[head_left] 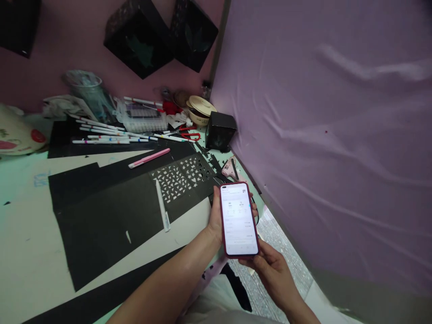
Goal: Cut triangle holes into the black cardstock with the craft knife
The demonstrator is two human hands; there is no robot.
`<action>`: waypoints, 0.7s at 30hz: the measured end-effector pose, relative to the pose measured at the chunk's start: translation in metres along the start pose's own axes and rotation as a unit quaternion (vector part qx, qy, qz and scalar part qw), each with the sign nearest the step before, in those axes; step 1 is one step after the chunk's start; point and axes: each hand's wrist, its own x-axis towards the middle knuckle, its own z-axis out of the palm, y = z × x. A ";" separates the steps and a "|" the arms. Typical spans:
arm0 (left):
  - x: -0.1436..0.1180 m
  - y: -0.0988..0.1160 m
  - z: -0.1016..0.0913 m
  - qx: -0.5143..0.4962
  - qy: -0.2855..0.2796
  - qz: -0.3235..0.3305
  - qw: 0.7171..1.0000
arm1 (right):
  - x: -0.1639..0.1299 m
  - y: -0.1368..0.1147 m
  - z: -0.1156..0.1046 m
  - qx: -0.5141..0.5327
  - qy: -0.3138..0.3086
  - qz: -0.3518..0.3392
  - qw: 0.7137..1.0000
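Note:
A smartphone (239, 220) in a dark red case is held upright over the table's near right edge, its screen lit white with small text. My left hand (216, 216) wraps the phone from the left, with fingertips showing past its right side. At the phone's lower right corner, my right hand (272, 267) grips the bottom edge, thumb in front and some fingers hidden behind. Left of the phone lies black card (111, 207) with rows of small cut-out shapes (172, 182). On that card rest a white pen (162, 204) and a pink pen (149, 158).
Several white markers (108, 135), red-handled scissors (191, 134), a clear plastic case (141, 117) and a cream lidded bowl (200, 110) crowd the back. A black box (220, 130) stands by the purple sheeted wall (324, 135). More black boxes (140, 40) hang above.

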 end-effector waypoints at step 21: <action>0.005 0.000 -0.009 0.039 0.065 0.026 0.997 | 0.004 0.000 -0.001 0.034 0.044 0.027 0.998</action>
